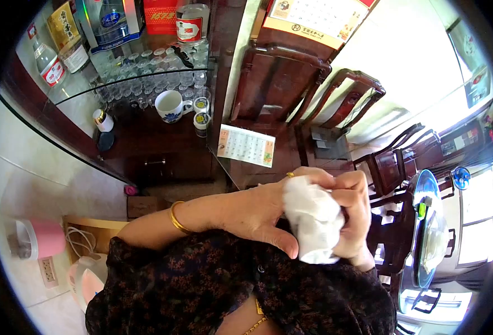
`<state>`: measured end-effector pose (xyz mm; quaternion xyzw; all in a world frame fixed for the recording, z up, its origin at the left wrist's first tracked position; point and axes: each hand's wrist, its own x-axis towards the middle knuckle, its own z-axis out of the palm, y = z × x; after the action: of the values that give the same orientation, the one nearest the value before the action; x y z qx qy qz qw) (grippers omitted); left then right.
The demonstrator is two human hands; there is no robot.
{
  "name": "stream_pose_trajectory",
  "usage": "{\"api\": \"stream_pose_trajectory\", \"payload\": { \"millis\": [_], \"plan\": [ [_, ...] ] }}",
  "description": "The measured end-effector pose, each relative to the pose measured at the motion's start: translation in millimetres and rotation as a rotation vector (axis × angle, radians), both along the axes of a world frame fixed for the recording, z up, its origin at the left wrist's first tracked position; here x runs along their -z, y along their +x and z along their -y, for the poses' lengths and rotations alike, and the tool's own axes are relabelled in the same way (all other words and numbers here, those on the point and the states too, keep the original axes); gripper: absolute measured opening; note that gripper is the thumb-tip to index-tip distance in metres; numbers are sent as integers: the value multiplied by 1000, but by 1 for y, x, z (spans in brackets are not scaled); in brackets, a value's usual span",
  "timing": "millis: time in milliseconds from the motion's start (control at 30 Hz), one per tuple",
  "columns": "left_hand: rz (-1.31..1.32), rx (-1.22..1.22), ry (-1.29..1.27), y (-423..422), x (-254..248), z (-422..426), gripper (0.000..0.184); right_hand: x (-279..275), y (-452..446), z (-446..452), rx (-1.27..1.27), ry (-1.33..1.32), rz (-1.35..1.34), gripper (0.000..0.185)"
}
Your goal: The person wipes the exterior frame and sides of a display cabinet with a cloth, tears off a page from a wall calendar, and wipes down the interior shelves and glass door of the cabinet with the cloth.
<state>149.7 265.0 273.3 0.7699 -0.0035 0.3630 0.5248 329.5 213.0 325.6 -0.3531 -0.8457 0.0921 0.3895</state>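
Note:
A crumpled white cloth point(313, 220) is bunched up between my two hands in front of my chest. From the left comes my left hand point(257, 215), with a gold bracelet point(178, 218) at the wrist; its thumb lies at the near side of the cloth and its fingers go behind it. On the cloth's right side my right hand point(355, 209) has its fingers curled and pressed against it. Part of the right palm is hidden by the cloth.
A glass-shelved cabinet point(185, 159) at the upper left holds bottles, small glasses and a white mug point(169, 106). Beyond my hands are a calendar sheet point(246, 146) and dark wooden chairs point(280, 84). A round glass table point(425, 234) stands right, a pink container point(48, 239) left.

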Motion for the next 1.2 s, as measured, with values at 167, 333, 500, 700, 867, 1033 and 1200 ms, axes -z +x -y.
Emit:
{"api": "stream_pose_trajectory", "payload": {
  "millis": [167,333,500,700,867,1033,1200],
  "plan": [
    [109,-177,-110,-6,4,4,58,-3,-4,-13,-239,-205,-138,36],
    [53,-638,-24,-5,-21,7,61,23,-15,-30,-2,-69,-732,27],
    [-133,-818,289,-4,-18,-10,86,20,-9,-39,69,-262,-636,25],
    [-165,-899,366,-1,-8,-13,88,19,-13,-38,156,-190,-445,26],
    [-149,-951,459,-1,-4,-13,88,19,-13,-38,139,-175,-456,24],
    [-154,-969,439,1,-6,-15,87,18,-13,-38,136,-185,-461,24],
    [-163,-956,435,1,-3,-14,87,20,-10,-41,137,-189,-443,24]
  ]
}}
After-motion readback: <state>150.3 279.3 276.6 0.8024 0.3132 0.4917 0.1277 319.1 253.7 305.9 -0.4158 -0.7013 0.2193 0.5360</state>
